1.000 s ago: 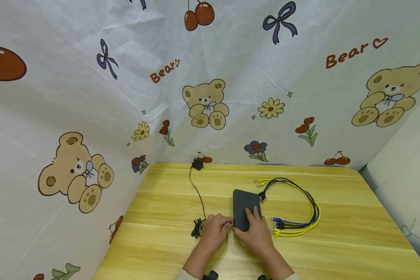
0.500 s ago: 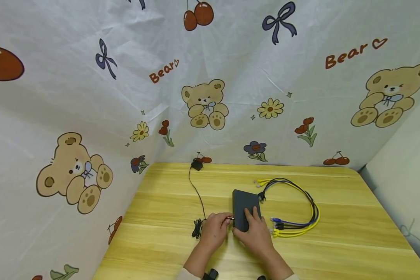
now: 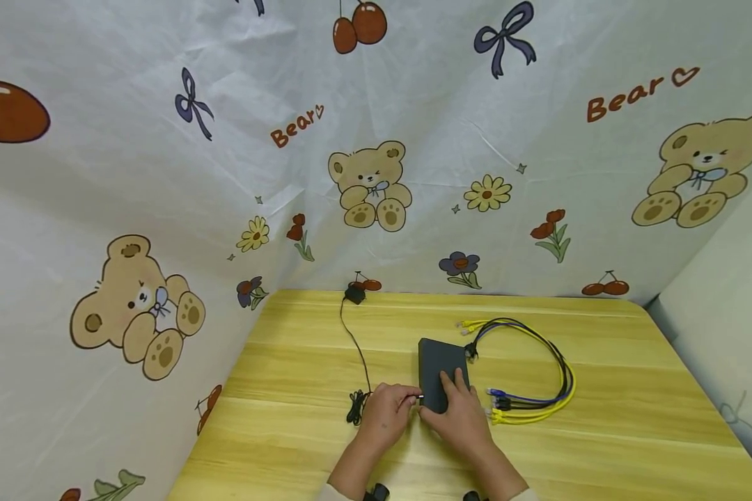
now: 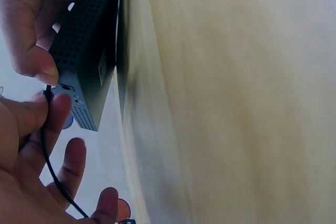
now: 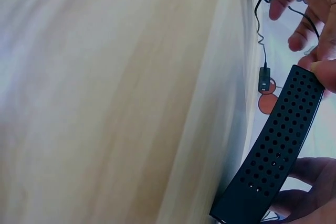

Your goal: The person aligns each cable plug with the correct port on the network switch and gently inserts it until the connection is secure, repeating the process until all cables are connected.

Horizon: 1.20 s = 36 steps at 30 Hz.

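In the head view a flat black network switch (image 3: 435,358) with vent holes along its sides is tilted up off the table. My right hand (image 3: 466,417) grips its near part, fingers spread on top and thumb at the near left edge. My left hand (image 3: 384,415) pinches the plug end of a thin black power cord (image 4: 46,153) at the switch's left side. In the left wrist view a dark socket (image 4: 67,87) shows in the switch's end face, close to the pinching fingertips. The plug tip is hidden by fingers, so I cannot tell whether it is inside.
The cord's coiled bundle (image 3: 356,407) lies left of my left hand, and its black adapter (image 3: 354,295) sits at the table's back edge. A loop of yellow, blue and black network cables (image 3: 567,379) lies right of the switch. A printed cloth (image 3: 413,257) hangs behind the table.
My left hand has moved the plug slightly up along the switch's side, then back down closer to its near corner. The right hand keeps its grip; the head view has shifted a little.
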Motion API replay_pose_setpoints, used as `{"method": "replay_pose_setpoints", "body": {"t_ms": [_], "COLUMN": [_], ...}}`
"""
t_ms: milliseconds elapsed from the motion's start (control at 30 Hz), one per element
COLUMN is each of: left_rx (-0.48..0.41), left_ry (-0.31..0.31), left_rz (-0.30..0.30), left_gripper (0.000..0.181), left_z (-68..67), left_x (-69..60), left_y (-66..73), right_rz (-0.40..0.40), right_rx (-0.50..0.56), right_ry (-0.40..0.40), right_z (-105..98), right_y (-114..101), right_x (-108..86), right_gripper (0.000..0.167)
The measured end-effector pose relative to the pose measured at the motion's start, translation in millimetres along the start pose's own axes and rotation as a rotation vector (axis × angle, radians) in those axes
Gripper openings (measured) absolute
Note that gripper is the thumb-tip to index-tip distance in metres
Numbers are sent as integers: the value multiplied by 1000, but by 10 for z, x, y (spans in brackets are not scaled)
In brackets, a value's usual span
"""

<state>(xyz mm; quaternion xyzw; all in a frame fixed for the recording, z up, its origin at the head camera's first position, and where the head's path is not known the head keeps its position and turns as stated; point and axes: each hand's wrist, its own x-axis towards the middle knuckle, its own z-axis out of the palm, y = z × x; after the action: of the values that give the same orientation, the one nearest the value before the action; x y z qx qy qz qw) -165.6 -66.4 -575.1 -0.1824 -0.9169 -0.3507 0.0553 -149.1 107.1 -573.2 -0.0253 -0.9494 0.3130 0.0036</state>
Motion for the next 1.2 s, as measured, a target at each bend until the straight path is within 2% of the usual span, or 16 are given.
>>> {"method": "replay_pose_setpoints", "body": {"t_ms": [167,500,800,900,1200], "left_rx": [-11,42,69,76,99], "left_ry": [-18,-16,-107,-121,-80], "left_rz": [-10,-13,-18,-23,-37], "left_gripper": [20,18,17,18,21], "left_z": [-4,-13,-63,-61,-17], "left_x": [-13,-58,-56,-41,9], "left_y": [17,-19,-31,-41,-34], "right_rz": [-3,3,-1,-1,12], "right_rx": [-1,29,12,3,14], "right_ry": [2,-13,-8,-9,-4], "right_z": [-2,-19,-49,-53,-23], "right_y": [2,-9,-7,-3,-24], "right_x": [-2,-17,-14,-11,-12], "right_gripper": [88,88,89,90,90]}}
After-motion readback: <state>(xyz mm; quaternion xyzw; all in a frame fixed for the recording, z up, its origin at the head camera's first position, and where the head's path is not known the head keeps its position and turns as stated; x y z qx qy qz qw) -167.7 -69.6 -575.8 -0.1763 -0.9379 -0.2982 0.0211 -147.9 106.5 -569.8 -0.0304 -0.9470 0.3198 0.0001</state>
